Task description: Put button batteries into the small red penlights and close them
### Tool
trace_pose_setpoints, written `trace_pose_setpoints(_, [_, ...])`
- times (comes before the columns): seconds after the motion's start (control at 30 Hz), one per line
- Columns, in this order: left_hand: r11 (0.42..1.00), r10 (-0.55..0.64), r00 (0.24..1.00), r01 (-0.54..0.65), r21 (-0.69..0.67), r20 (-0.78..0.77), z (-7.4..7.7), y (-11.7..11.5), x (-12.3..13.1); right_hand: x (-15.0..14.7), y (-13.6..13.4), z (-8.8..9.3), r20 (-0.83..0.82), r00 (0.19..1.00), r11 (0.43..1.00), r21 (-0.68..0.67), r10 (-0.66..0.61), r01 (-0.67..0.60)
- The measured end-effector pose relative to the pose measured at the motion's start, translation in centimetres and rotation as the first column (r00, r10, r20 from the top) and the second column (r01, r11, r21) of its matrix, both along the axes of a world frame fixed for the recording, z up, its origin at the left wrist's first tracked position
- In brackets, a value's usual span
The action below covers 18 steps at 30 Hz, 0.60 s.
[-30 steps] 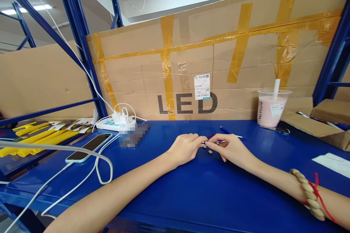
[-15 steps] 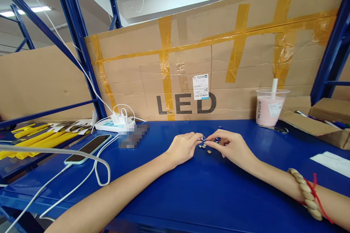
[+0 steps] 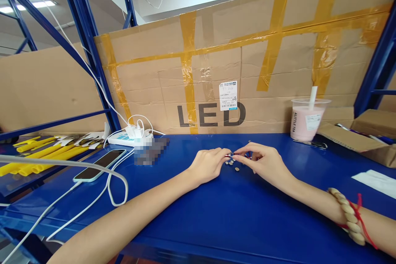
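The small piece (image 3: pixel 231 154) sits right between both sets of fingertips, seemingly running crosswise from one to the other, neither hand clearly nearer. The left hand (image 3: pixel 206 166) pinches one end; the right hand's (image 3: pixel 266 163) thumb and forefinger meet the other, gripping or merely touching, I can't tell. Discs (image 3: pixel 237 169) lie just nearside of the fingertips.

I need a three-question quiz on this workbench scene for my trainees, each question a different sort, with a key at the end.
1. What lies on the blue table near the left hand and right hand? A) a hammer; B) small round pieces; C) a bowl.
2. True or false: a straw stands in the cup of pink drink.
3. Fill in: the large black letters on the cardboard read ___.

Key: 1 B; 2 true; 3 LED.
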<state>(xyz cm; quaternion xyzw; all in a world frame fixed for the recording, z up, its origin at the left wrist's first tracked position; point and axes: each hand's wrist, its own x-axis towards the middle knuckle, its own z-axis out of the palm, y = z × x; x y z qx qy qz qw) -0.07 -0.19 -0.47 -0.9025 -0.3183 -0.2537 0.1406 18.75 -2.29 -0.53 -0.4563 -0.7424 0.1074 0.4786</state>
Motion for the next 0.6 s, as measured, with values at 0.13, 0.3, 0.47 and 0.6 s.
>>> trace_pose_setpoints(0.13, [1.0, -0.003, 1.0, 0.003, -0.017, -0.005, -0.06, 0.03, -0.06, 0.09, -0.01, 0.02, -0.01, 0.998, 0.998, -0.011, 0.065, -0.065])
trace_pose_setpoints(0.3, [0.993, -0.044, 0.999, 0.043, -0.107, -0.007, 0.03, -0.12, -0.03, 0.31, 0.13, -0.01, 0.022, 0.997, 0.997, -0.025, 0.074, -0.073])
trace_pose_setpoints(0.47, [0.989, -0.075, 0.997, 0.076, -0.127, 0.014, -0.04, -0.22, -0.07, 0.41, -0.05, 0.19, 0.122, 0.992, 0.998, 0.053, 0.027, -0.034])
trace_pose_setpoints(0.6, [0.989, -0.087, 0.996, 0.087, -0.124, -0.001, -0.08, -0.24, -0.11, 0.4, -0.34, 0.35, 0.187, 0.982, 0.994, 0.105, -0.011, -0.008])
